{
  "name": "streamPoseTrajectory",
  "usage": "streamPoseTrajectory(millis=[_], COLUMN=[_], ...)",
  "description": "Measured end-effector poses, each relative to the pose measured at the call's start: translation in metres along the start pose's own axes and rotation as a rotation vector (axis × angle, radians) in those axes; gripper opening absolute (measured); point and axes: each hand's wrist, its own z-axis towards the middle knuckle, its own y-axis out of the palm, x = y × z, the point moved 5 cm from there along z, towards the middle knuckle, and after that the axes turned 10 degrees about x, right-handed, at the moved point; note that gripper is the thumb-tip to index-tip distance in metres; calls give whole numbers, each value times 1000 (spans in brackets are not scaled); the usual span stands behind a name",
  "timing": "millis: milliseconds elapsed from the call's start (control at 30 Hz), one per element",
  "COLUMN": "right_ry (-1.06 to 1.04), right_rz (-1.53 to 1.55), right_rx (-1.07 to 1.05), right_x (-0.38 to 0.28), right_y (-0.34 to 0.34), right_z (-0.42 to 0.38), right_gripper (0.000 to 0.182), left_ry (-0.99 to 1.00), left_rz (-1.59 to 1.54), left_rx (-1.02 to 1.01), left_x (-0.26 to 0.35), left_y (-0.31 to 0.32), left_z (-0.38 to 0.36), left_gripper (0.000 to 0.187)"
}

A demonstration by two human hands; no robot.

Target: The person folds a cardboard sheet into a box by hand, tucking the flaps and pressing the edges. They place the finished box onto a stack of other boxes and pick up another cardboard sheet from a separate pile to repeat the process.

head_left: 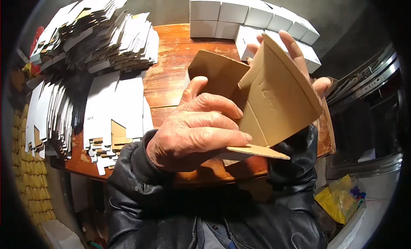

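Note:
A partly folded cardboard box (274, 99), brown on the inside, is held up above the table with its inner side toward me. My left hand (201, 131) is across its near left side, thumb raised and fingertips reaching over the inner edge by a small flap (259, 151). From behind, my right hand (295, 50) supports the large raised panel, with several fingertips showing past its edges; the palm is hidden. Another brown panel (218, 73) stands up at the back left of the box.
White finished boxes (233, 11) are stacked in rows at the back of the wooden table (171, 43). Piles of flat white cartons (111, 39) fill the left side, with more flat cartons (113, 107) nearer me. A yellow plastic bag (332, 204) lies at the lower right.

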Motion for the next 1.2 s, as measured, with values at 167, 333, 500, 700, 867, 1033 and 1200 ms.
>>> streamPoseTrajectory(millis=[167, 333, 500, 700, 867, 1033, 1200], right_ry=[49, -92, -156, -60, -44, 5, -69], right_rz=[51, 7, -110, -23, -218, -289, -382], right_rx=[-221, -183, -167, -198, -155, -123, 5], right_x=[6, 0, -6, 7, 8, 18, 16], right_y=[-10, -28, -47, -31, -16, -25, -8], right_z=[-1, -4, -2, -13, -19, -17, -19], right_gripper=[104, 76, 56, 35, 30, 42, 59], left_ry=[3, -98, -445, -552, -559, -560, -760], left_rz=[23, 69, -239, -371, -485, -422, -504], left_rx=[-46, -16, 261, 452, 463, 558, 558], left_x=[-3, -19, -43, -55, -64, -67, -75], left_y=[1, -7, -19, -13, -12, -7, 0], left_z=[-2, -7, -25, -31, -35, -33, -41], left_gripper=[15, 13, 20, 17, 18, 17, 22])
